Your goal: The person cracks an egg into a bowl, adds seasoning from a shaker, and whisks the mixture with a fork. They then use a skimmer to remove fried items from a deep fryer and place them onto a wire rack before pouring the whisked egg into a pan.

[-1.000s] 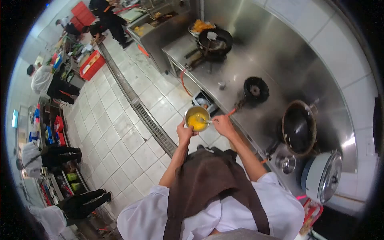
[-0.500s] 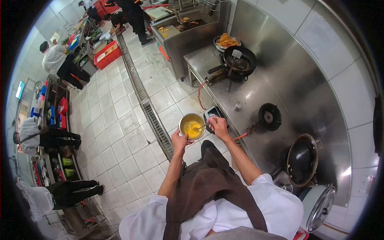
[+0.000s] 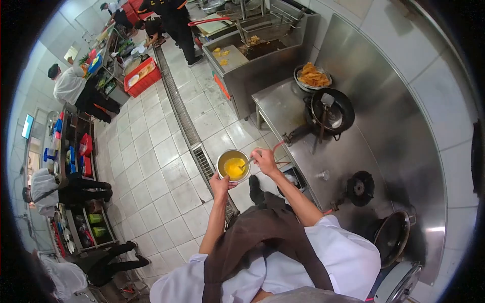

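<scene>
A small metal bowl (image 3: 219, 163) with a bright yellow liquid (image 3: 234, 168) like beaten egg is held out in front of my apron, above the tiled floor. My left hand (image 3: 221, 186) is closed on the near left side of its rim, thumb toward the inside. Over the right side of the bowl, my right hand (image 3: 264, 161) grips the handle of a spoon (image 3: 246, 164). The spoon's head dips into the yellow liquid, so its lower end is partly hidden.
To my right runs a steel counter (image 3: 283, 108) with a wok (image 3: 346, 118), a bowl of fried food (image 3: 313, 77), a burner (image 3: 360, 188) and a dark pan (image 3: 393, 237). A fryer (image 3: 273, 45) stands ahead. Several co-workers line the left shelves; a floor drain (image 3: 184, 113) crosses the tiles.
The view has shifted, so the counter and wok appear farther right and lower. Bowl and hands sit slightly left and lower in view; both grips are kept, with the spoon still in the liquid.
</scene>
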Motion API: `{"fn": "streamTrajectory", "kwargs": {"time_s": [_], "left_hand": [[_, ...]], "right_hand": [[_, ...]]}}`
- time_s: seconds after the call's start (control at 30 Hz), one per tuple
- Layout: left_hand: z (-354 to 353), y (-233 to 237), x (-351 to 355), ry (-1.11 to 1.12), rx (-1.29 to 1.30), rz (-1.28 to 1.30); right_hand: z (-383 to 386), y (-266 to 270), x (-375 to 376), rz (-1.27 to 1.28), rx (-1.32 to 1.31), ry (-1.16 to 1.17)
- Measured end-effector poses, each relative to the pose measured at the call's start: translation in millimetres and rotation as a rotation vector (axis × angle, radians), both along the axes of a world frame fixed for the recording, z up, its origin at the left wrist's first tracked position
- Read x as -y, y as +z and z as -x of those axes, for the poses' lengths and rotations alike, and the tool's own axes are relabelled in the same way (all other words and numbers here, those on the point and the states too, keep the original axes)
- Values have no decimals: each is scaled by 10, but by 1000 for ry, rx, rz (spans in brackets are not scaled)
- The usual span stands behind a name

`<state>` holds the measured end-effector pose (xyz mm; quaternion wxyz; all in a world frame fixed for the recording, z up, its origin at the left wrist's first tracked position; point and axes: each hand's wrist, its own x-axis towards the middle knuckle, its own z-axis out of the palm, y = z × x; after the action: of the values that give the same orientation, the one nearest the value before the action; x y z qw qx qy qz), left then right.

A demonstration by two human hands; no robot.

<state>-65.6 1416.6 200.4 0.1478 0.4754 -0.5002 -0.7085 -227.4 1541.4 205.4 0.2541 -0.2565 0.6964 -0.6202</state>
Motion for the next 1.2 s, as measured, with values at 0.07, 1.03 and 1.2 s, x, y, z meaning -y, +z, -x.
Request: {"fn": "streamTrajectory", "kwargs": {"time_s": [0.07,1.03,1.2], "left_hand": [[161,89,344,9,13,4],[2260,220,5351,-98,-51,31],[2888,230,5819,-182,-66,-11]], "right_hand": [[164,184,395,55,-9,-62],[2179,-40,4968,153,325,157],[2484,-290,5687,197,173,78]]}}
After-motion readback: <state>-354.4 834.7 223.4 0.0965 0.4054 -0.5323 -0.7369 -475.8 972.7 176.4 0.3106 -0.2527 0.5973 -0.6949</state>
